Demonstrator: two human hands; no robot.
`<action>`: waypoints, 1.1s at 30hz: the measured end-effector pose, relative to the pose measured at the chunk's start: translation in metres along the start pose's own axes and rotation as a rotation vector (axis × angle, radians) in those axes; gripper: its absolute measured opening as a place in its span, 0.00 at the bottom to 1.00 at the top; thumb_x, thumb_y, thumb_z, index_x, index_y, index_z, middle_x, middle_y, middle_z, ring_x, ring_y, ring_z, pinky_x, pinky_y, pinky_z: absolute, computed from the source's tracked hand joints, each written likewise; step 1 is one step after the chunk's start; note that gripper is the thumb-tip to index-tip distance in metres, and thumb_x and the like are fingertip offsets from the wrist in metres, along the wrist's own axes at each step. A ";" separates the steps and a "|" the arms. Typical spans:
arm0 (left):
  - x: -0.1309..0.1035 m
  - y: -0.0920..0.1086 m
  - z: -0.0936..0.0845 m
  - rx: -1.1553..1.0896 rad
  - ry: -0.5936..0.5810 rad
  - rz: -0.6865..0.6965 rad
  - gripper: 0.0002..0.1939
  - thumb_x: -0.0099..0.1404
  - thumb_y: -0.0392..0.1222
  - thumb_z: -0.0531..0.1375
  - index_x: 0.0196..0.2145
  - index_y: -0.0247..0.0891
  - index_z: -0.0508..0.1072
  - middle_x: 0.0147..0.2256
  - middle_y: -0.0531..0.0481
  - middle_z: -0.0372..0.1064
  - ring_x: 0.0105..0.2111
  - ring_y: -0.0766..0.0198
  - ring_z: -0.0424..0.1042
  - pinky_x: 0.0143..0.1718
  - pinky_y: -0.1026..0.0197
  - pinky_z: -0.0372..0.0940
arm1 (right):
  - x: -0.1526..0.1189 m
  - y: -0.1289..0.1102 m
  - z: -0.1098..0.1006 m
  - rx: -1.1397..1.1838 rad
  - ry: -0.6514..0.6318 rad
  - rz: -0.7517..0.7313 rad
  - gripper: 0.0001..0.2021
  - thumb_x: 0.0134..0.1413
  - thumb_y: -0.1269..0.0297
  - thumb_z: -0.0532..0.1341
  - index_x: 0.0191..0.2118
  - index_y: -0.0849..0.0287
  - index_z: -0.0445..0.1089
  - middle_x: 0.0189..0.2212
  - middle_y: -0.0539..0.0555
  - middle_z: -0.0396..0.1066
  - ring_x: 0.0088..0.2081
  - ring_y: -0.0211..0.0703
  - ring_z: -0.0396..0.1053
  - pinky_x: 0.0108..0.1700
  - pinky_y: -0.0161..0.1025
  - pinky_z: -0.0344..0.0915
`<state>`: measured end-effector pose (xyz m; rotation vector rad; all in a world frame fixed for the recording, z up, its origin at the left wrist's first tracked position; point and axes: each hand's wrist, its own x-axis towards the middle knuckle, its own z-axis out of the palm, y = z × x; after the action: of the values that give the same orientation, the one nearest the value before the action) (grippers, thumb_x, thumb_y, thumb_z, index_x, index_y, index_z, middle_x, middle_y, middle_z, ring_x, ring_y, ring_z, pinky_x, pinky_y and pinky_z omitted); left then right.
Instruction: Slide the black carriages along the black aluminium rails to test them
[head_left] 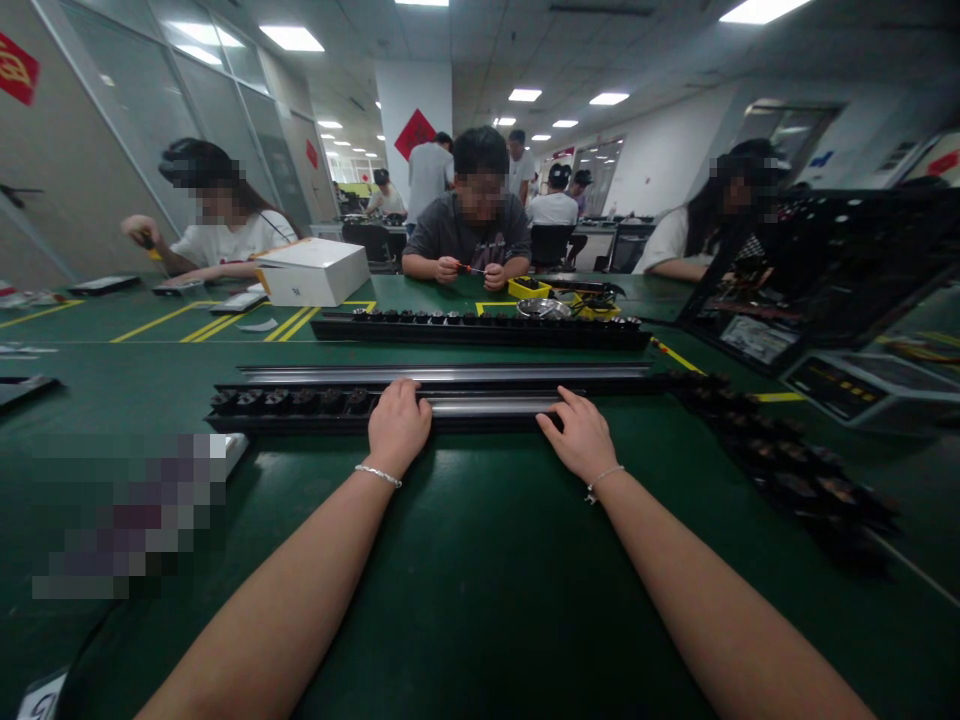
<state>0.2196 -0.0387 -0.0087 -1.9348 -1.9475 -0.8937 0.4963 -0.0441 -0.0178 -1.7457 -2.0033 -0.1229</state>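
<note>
A long black rail (480,418) lies across the green table in front of me, with several black round parts (300,401) seated along its left portion and a shiny metal channel to their right. My left hand (400,425) rests on the rail just right of those parts, its fingers close together over the top. On the right portion of the rail lies my right hand (581,435), thumb and fingers apart, touching the rail with nothing in its grasp. Directly behind is a second rail with a bare metal channel (450,374).
Farther back are another filled rail (480,332), a white box (315,271), yellow trays (529,288) and a metal bowl (544,309). Black parts (795,460) and a grey device (870,388) stand right. A person (469,225) holds a screwdriver opposite; others sit at both sides.
</note>
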 end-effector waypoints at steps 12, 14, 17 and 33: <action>0.001 0.003 -0.008 -0.061 -0.052 -0.066 0.18 0.61 0.35 0.48 0.48 0.39 0.65 0.48 0.45 0.68 0.46 0.56 0.69 0.43 0.58 0.66 | 0.000 -0.003 -0.004 -0.010 -0.033 0.004 0.19 0.58 0.51 0.49 0.41 0.57 0.70 0.59 0.58 0.57 0.58 0.54 0.54 0.54 0.54 0.55; 0.001 0.003 -0.007 -0.083 -0.061 -0.058 0.18 0.61 0.36 0.49 0.49 0.40 0.64 0.49 0.46 0.68 0.47 0.57 0.69 0.43 0.58 0.66 | 0.000 -0.003 -0.004 -0.008 -0.032 0.007 0.19 0.58 0.51 0.49 0.41 0.57 0.70 0.59 0.58 0.57 0.57 0.54 0.55 0.54 0.54 0.55; 0.001 0.004 -0.005 -0.097 -0.067 -0.044 0.18 0.62 0.39 0.50 0.51 0.40 0.63 0.50 0.46 0.67 0.47 0.57 0.69 0.44 0.58 0.66 | 0.000 -0.003 -0.004 -0.007 -0.030 0.010 0.19 0.58 0.50 0.49 0.40 0.57 0.71 0.59 0.58 0.58 0.57 0.54 0.55 0.54 0.54 0.55; -0.005 -0.004 -0.001 0.111 -0.110 -0.064 0.32 0.63 0.59 0.47 0.53 0.29 0.66 0.54 0.36 0.65 0.57 0.51 0.59 0.57 0.48 0.52 | 0.000 -0.001 -0.002 -0.032 -0.022 -0.007 0.19 0.58 0.50 0.49 0.39 0.57 0.71 0.59 0.58 0.58 0.56 0.53 0.56 0.55 0.52 0.55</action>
<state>0.2164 -0.0427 -0.0119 -1.9050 -2.0845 -0.6917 0.4956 -0.0447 -0.0154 -1.7667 -2.0341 -0.1399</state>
